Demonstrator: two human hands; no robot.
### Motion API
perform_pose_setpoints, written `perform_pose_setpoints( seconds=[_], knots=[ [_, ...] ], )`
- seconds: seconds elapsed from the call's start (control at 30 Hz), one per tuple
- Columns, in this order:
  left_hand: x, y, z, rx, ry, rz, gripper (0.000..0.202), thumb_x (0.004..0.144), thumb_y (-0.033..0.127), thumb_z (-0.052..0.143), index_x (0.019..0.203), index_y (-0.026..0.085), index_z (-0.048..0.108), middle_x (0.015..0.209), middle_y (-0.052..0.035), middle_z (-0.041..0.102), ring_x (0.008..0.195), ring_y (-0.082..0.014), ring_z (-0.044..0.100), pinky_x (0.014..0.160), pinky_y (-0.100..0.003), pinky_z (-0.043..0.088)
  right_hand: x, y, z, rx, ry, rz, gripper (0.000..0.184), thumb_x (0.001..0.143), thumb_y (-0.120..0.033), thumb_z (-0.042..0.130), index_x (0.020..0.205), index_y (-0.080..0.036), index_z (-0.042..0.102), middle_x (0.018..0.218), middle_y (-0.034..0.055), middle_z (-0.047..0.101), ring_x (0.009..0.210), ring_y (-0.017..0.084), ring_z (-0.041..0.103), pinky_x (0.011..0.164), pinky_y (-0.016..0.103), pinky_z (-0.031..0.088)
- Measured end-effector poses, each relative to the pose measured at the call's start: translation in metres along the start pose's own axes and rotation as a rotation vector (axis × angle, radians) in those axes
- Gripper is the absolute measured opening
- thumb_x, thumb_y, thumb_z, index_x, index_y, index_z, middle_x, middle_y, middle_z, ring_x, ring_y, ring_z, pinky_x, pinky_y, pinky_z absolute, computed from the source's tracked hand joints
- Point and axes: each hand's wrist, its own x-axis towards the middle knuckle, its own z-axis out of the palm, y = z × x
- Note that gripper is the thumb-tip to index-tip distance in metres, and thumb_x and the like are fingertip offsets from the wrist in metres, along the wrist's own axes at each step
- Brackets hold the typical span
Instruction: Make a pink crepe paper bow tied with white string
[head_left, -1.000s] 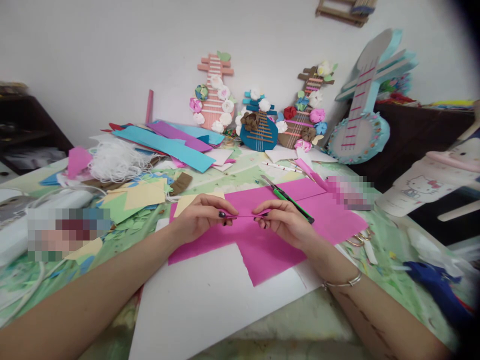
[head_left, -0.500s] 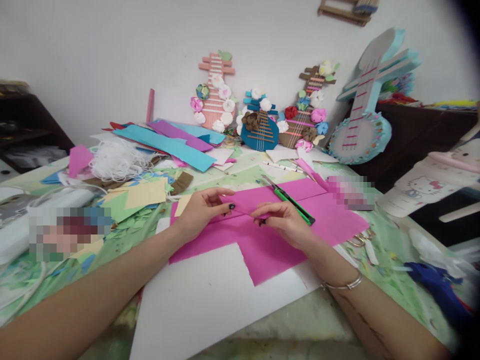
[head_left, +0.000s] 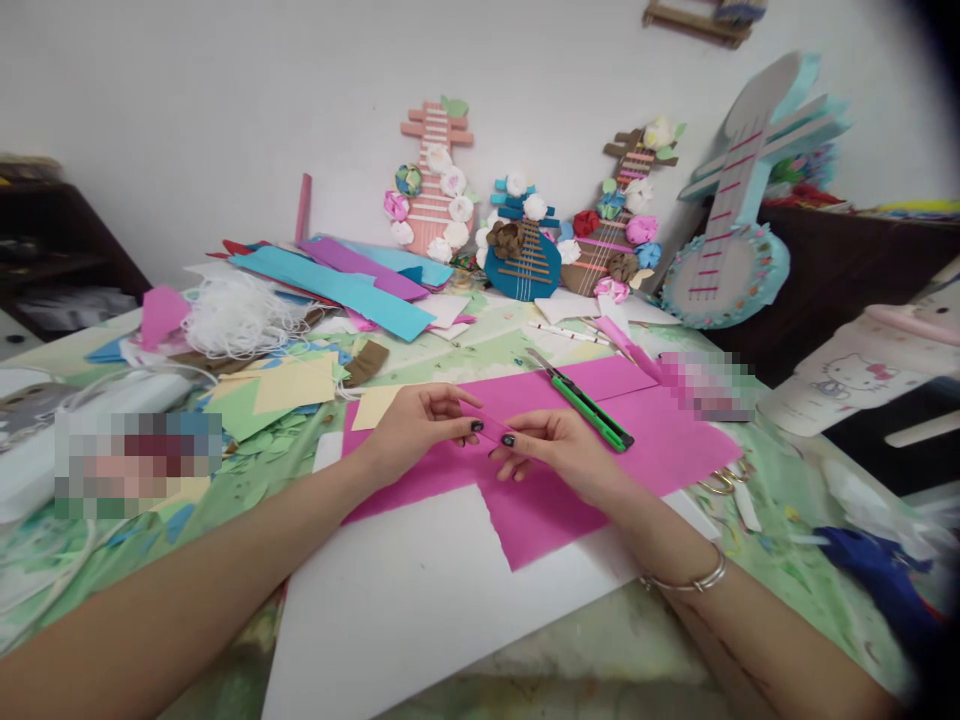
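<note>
Between my fingertips is a small pink paper piece, hard to tell from the pink sheet beneath. My left hand pinches its left end, thumb against fingers. At the other end my right hand grips it with thumb and forefinger, the other fingers curled below. The large pink sheet has a notch cut out of its near edge and lies on a white board. A green utility knife with its blade out rests on the sheet, just beyond my right hand.
Decorated paper lutes lean on the wall behind. To the left lie blue and purple paper strips, white string and yellow and green paper scraps. A tumbler and a blue glue gun are on the right.
My right hand has turned, so its thumb now lies on top of the pink piece. The fingertips of both hands have come slightly closer together. The knife has stayed put.
</note>
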Motion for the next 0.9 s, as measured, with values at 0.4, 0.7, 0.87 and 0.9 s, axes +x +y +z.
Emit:
perform_pose_setpoints(
  seconds=[0.4,0.7,0.87,0.9],
  knots=[
    [-0.0010,-0.0043,-0.0008,-0.076,-0.064,-0.076,0.023,0.073,0.031,0.070,0.077,0.009,0.064,0.065,-0.0065,0.069,0.056,-0.0139,0.065,0.054,-0.023,0.053,0.0002,0.0025,-0.0023,-0.076,0.006,-0.080,0.029,0.077,-0.037,0.067,0.092,-0.013,0.071,0.067,0.0047,0.068,0.057,0.011,0.060,0.056,0.023,0.047],
    [-0.0001,-0.0022,-0.0014,-0.104,-0.052,-0.047,0.025,0.072,0.031,0.072,0.082,0.009,0.065,0.071,-0.0078,0.071,0.060,-0.0145,0.067,0.059,-0.024,0.056,0.0024,0.0080,-0.0062,-0.116,0.046,-0.104,0.026,0.076,-0.038,0.067,0.083,-0.014,0.072,0.061,0.0018,0.062,0.055,0.010,0.052,0.055,0.024,0.041],
    [-0.0011,-0.0005,-0.0004,-0.117,-0.044,-0.048,0.027,0.070,0.030,0.073,0.085,0.009,0.065,0.074,-0.0083,0.072,0.063,-0.0158,0.068,0.063,-0.026,0.058,0.0014,0.0051,-0.0041,-0.154,0.079,-0.103,0.027,0.079,-0.041,0.063,0.079,-0.015,0.072,0.064,0.0021,0.060,0.056,0.010,0.048,0.054,0.023,0.036],
    [-0.0012,-0.0002,-0.0002,-0.117,-0.046,-0.049,0.027,0.070,0.030,0.074,0.086,0.009,0.066,0.074,-0.0083,0.072,0.064,-0.0162,0.069,0.063,-0.026,0.058,0.0010,0.0043,-0.0036,-0.162,0.085,-0.102,0.029,0.079,-0.042,0.063,0.077,-0.014,0.072,0.063,0.0020,0.059,0.057,0.010,0.047,0.054,0.023,0.035]
  ],
)
